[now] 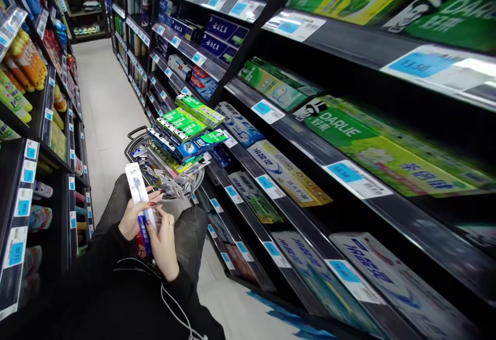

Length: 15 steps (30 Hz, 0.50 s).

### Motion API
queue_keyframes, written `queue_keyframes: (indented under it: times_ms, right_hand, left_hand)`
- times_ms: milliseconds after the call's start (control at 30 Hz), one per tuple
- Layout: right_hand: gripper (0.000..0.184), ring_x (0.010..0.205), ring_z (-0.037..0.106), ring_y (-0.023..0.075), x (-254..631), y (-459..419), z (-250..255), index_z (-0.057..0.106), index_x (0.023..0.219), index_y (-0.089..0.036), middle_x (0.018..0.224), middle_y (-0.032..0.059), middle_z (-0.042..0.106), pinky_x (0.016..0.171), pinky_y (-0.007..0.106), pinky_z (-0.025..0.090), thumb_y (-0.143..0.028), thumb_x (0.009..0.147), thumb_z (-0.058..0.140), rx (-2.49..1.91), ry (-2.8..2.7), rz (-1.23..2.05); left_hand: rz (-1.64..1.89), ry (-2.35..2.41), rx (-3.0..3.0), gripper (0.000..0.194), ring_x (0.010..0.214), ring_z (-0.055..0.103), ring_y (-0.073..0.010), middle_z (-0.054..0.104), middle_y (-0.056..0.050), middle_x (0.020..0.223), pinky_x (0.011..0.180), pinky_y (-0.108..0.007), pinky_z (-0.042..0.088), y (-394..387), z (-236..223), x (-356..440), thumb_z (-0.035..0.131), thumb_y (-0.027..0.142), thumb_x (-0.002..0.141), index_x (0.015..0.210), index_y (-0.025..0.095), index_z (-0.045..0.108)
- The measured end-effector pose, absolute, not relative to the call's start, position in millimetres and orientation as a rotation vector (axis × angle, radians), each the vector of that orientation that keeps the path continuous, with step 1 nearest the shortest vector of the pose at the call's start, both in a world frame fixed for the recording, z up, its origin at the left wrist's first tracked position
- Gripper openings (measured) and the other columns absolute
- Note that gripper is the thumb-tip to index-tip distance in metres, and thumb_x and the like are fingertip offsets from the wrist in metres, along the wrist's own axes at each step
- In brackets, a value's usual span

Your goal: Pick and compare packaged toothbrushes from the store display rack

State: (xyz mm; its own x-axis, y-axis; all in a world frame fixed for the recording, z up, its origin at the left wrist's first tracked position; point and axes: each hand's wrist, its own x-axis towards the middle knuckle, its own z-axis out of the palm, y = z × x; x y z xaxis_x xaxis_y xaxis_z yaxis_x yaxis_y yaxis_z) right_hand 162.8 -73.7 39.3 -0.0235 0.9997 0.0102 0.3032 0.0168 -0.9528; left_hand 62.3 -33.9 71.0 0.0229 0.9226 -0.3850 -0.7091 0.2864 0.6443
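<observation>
Above my lap, both hands are closed on a packaged toothbrush (135, 180) with a white top and a blue lower part. It is tilted, its upper end leaning a little to the left; whether a second pack lies against it I cannot tell. My left hand (132, 218) grips it from the left, fingers across its middle. From the right, my right hand (165, 239) has its thumb along the lower part. Just beyond my hands is a wire basket (199, 182) piled with packs, and green Darlie toothpaste boxes (184, 123) are stacked on top.
On the right, slanting in view, a black shelf (240, 92) holds toothpaste boxes (372, 143) behind blue-and-white price tags (349, 172). Another shelf (46, 123) with bottles (25, 56) stands close on the left. A pale floor aisle (95, 81) runs between them. A white cable (176, 304) hangs over my clothing.
</observation>
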Motion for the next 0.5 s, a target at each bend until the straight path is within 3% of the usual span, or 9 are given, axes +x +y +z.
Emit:
queue_keyframes:
  times_ms: [167,367,500]
  right_hand:
    - [0.036,0.069,0.062,0.0200,162,-58,9,0.046,0.105,-0.017,0.076,0.0048,0.064,0.067,0.034,0.050,-0.046,0.082,0.048,-1.343,-1.274,1.630]
    - [0.032,0.103,0.059,0.0224,141,-28,-14,0.047,0.113,-0.019,0.112,0.0110,0.061,0.090,0.038,0.045,-0.035,0.085,0.043,-1.407,-1.408,1.340]
    - [0.043,0.087,0.063,0.0202,146,-12,-22,0.045,0.123,-0.016,0.106,0.0111,0.062,0.082,0.036,0.049,-0.030,0.083,0.047,-1.436,-1.570,1.295]
  left_hand:
    - [1.274,1.018,0.319,0.050,0.109,0.058,-0.0293,0.065,-0.014,0.112,0.093,-0.038,0.043,-25,39,58,0.069,0.015,0.067,0.114,0.015,0.054]
    - [1.155,1.168,0.299,0.029,0.090,0.065,-0.0273,0.070,-0.012,0.083,0.080,-0.031,0.049,-12,2,50,0.074,0.031,0.063,0.081,0.010,0.065]
    - [1.059,1.263,0.262,0.028,0.068,0.066,-0.0218,0.067,-0.009,0.071,0.063,-0.032,0.052,45,-9,12,0.071,0.026,0.069,0.087,0.008,0.061]
